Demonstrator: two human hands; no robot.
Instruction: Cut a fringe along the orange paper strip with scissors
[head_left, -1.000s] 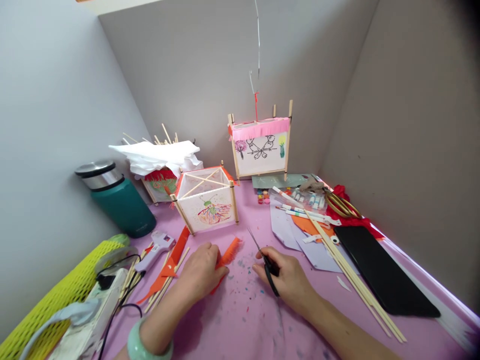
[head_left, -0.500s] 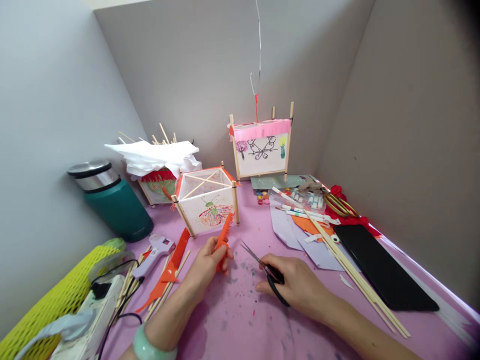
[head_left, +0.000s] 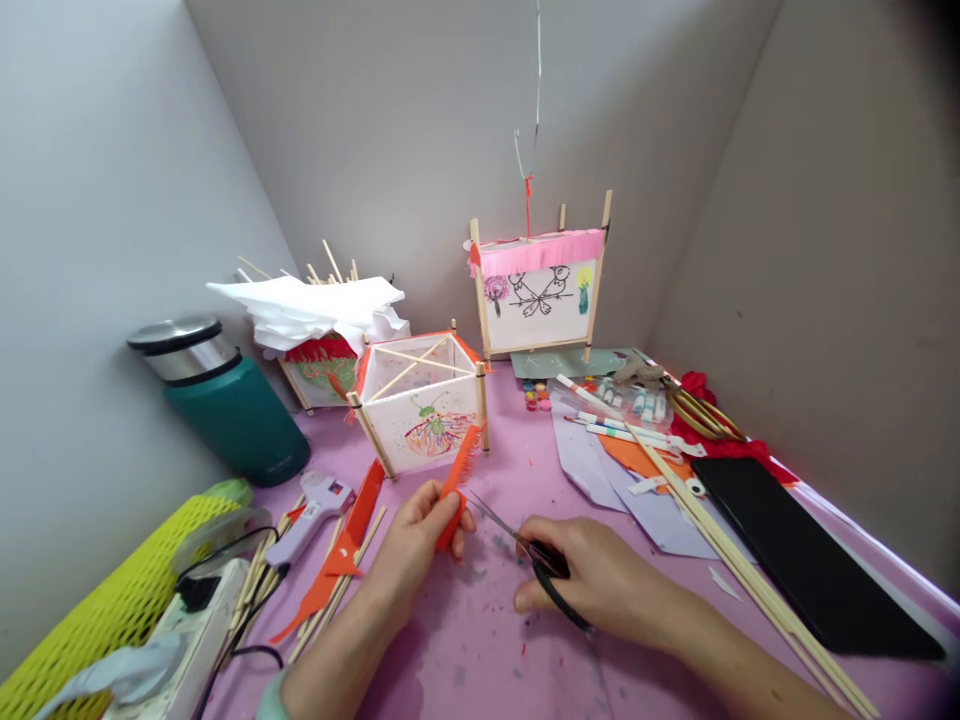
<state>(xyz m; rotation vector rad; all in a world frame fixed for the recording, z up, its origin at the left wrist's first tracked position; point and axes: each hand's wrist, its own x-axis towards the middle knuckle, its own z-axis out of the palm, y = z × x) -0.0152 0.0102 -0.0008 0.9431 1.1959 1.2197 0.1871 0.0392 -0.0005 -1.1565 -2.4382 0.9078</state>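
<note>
My left hand (head_left: 424, 525) pinches an orange paper strip (head_left: 463, 462) whose right edge is cut into a fringe. In my right hand (head_left: 592, 570) is a pair of black-handled scissors (head_left: 551, 580), fingers through the loops. The blade tips point left and lie close to the strip's fringed edge; whether they touch it I cannot tell. Just behind the strip stands a paper lantern (head_left: 431, 425) on a stick frame, with a coloured insect drawing and orange trim along its top. Left of my left hand lies a larger torn orange paper (head_left: 330, 580) over thin sticks.
A teal bottle (head_left: 225, 415), a glue gun (head_left: 307, 515) and a power strip (head_left: 180, 640) with cables are on the left. A pink-fringed lantern (head_left: 540, 290) stands at the back. Markers (head_left: 622, 435), long sticks (head_left: 720, 530) and a black tablet-like slab (head_left: 810, 560) lie right.
The scissor tips have come nearer to the orange strip, and their blades look less spread. The strip in my left hand has tilted slightly rightward. The whole view has shifted a little.
</note>
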